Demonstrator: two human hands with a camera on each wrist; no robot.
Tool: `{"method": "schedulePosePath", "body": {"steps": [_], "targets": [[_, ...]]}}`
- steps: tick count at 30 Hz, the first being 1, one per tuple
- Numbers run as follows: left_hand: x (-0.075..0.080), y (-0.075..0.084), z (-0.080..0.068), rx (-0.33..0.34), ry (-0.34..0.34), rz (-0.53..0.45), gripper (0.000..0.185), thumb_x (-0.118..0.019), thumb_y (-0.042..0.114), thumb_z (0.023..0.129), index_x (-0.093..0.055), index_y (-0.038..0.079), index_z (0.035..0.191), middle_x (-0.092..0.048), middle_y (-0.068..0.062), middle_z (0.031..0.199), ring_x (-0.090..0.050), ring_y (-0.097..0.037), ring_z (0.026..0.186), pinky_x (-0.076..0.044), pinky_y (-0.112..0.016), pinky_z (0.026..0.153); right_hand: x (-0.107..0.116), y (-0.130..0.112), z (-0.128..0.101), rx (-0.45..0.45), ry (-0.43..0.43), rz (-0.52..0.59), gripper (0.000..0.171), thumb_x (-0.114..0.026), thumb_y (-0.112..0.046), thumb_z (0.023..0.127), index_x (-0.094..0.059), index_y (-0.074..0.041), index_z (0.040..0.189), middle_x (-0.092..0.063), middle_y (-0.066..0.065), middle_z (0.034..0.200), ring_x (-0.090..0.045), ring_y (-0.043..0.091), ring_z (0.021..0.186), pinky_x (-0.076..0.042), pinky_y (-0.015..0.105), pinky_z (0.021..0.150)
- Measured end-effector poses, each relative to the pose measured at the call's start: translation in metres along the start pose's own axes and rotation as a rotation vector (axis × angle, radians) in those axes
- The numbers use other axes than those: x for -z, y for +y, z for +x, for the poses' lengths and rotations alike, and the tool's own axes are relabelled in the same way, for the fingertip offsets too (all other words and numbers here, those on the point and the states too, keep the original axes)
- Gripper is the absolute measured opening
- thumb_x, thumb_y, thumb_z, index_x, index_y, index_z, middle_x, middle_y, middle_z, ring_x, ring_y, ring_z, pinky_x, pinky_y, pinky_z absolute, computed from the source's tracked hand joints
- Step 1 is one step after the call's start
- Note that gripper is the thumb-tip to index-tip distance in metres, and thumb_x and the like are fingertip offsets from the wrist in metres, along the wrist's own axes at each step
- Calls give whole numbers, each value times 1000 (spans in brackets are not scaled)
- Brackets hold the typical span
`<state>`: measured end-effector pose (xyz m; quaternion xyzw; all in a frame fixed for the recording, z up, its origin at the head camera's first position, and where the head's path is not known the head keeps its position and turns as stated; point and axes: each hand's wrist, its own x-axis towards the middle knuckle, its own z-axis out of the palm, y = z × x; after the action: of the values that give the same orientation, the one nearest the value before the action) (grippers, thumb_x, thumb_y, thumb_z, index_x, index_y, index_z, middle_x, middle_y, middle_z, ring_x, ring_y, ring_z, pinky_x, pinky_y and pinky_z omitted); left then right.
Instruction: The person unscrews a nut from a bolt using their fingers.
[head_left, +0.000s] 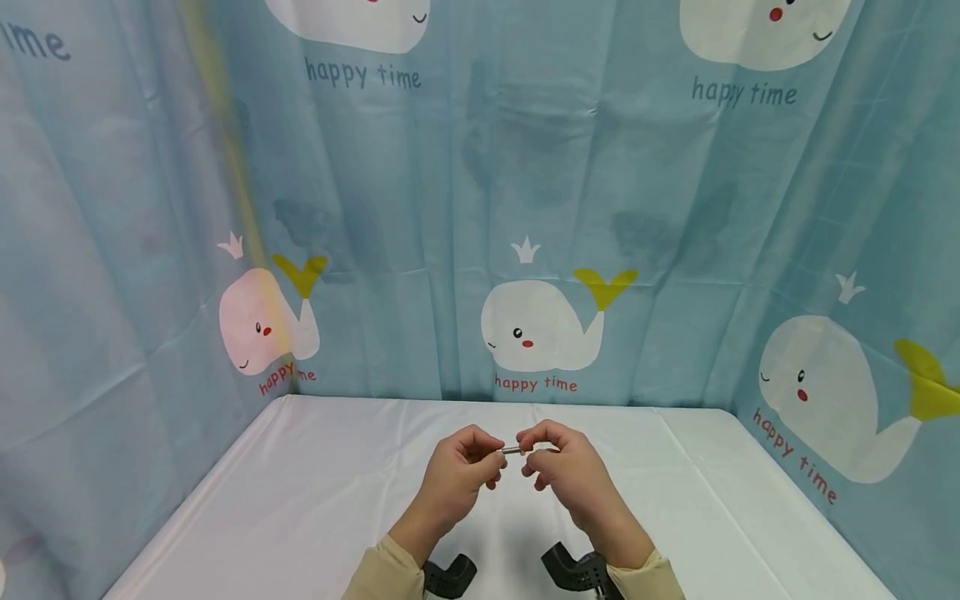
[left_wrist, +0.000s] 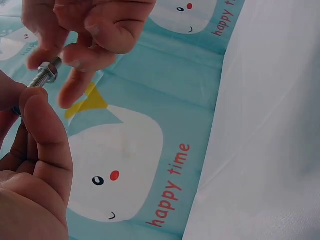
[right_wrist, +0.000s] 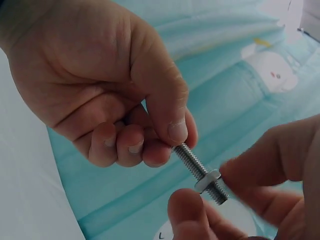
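At about 6 o'clock in the head view, above the white bench (head_left: 315, 500), a threaded bolt (right_wrist: 192, 162) is pinched at its head end by the left hand (head_left: 456, 479). At 3 o'clock of it, the nut (right_wrist: 208, 181) on the bolt is pinched by the right hand (head_left: 564, 471). Behind, a whale-print curtain (head_left: 480, 208) is hung.

Shiny threaded metal bolt (right_wrist: 192, 162), metal nut (right_wrist: 207, 181)

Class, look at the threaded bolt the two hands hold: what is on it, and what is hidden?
A hex nut sits on the bolt near its free end. The left hand covers the bolt's other end.
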<state>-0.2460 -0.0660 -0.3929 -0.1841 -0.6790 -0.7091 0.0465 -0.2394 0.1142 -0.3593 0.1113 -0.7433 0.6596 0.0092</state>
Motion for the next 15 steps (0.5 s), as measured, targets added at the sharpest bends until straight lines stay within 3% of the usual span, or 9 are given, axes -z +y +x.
{"method": "schedulePosePath", "body": {"steps": [4,7,10,15], "targets": [[-1,1,0,4,5,-1,10,-66,3,93,-67,-1,101,-67,-12,87,-60,-19,69,-54,-29,65,2,1,1,-64,-27,10,24,-61,-23,99,-63,-1,106,-66,13,89,-60,23,63,-49,31,55],[-1,0,0,3,8,2,11,-66,2,92,-66,-3,102,-68,-12,87,-60,-19,69,-55,-30,65,3,3,1,-82,-59,-6,29,-62,-29,99,-64,-1,102,-66,12,78,-56,20,58,-48,29,53],[-1,0,0,1,5,2,11,-66,3,92,-66,-3,102,-67,-13,86,-60,-19,69,-55,-30,64,4,4,1,-67,-57,-23,24,-63,-24,98,-65,0,100,-65,12,78,-56,20,58,-48,28,53],[0,0,0,-2,2,8,9,-66,3,93,-66,-1,101,-67,-13,86,-59,-19,69,-54,-30,64,4,2,1,-12,-52,-35,9,-59,-4,93,-66,-2,98,-66,13,99,-59,25,68,-50,31,57]]}}
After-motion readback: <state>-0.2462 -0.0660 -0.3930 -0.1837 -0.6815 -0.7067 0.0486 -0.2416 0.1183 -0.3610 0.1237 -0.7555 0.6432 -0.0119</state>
